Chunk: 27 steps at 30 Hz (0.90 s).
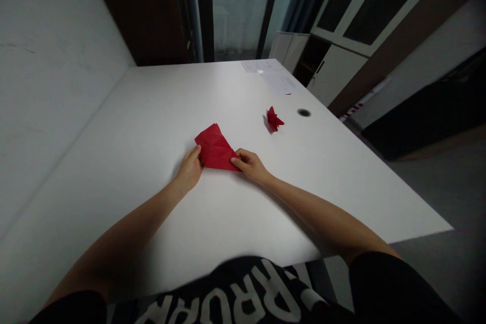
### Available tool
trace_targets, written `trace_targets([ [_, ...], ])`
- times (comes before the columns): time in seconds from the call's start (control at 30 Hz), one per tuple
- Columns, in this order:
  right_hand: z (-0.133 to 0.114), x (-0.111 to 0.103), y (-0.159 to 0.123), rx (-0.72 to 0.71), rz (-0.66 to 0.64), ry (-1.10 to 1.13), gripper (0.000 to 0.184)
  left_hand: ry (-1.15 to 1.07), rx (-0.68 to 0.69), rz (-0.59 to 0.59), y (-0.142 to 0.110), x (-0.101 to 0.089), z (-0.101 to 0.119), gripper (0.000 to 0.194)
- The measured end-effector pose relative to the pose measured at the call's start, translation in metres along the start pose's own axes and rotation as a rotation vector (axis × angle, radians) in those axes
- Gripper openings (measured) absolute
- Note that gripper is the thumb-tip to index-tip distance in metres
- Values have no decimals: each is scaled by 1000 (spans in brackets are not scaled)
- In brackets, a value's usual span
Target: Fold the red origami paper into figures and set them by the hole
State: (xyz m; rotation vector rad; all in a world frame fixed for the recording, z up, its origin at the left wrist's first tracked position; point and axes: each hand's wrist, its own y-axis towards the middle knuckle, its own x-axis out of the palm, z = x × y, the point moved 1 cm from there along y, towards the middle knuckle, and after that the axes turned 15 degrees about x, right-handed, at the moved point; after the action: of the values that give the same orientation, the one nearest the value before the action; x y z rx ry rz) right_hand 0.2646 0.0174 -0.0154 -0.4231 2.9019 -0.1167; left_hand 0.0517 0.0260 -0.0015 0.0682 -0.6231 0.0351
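Note:
A sheet of red paper [217,149], folded and creased, is held between my two hands just above the white table. My left hand [191,166] grips its left edge, thumb on top and the other fingers partly hidden behind it. At the lower right corner, my right hand [250,164] pinches the paper between thumb and fingers. Farther off to the right lies a folded red origami piece [274,119] with several pointed tips, apart from both hands.
The white table [159,106] meets a wall [49,76] on the left. Toward its right edge is a round cable hole [304,112]. Printed sheets [279,81] lie at the far right corner. Cabinets [337,73] stand beyond the right side.

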Motion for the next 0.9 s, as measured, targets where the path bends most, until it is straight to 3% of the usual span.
trace_targets([
  [0.2,-1,3,-2,15,-49,24,37,4,-118,-7,-5,5,-1,24],
  [0.33,-1,4,-2,13,-66,41,37,30,-59,-61,-6,5,-5,23],
  [0.5,-1,4,-3,18,-67,32,35,129,21,-72,-4,2,-7,40],
  [0.7,-1,1,-1,7,17,20,36,123,38,-130,-7,4,-5,29],
  [0.9,1,1,-1,8,41,-37,37,288,29,-280,-13,8,-5,38],
])
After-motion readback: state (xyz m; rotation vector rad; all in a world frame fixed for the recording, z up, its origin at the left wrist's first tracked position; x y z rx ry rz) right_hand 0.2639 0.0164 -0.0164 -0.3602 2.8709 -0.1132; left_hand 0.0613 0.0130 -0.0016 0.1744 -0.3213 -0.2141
